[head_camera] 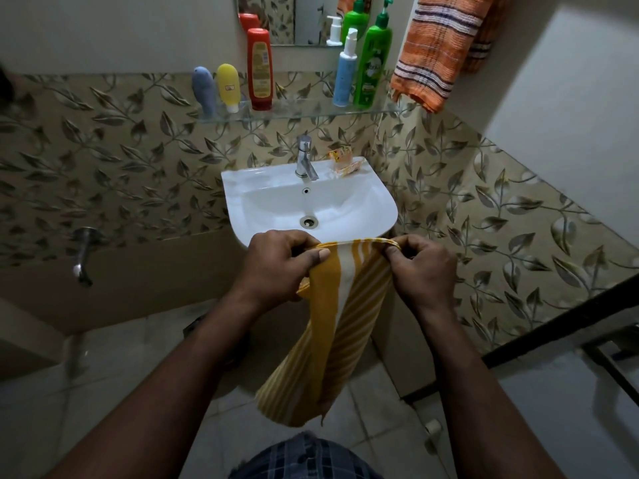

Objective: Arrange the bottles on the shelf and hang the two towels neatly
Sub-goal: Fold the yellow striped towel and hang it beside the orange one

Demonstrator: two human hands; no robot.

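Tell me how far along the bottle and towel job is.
Done: five bottles sit on the glass shelf; the orange striped towel hangs upper right. In hand: left hand and right hand pinch the top edge of the yellow striped towel. Left: hanging it.

Both hands pinch yellow towel before sink

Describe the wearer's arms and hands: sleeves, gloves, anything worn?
Left forearm and right forearm are bare to the frame edge; no sleeves in view. Left hand and right hand: no gloves, watch, bands or rings visible. A dark blue checked garment shows at the bottom edge.
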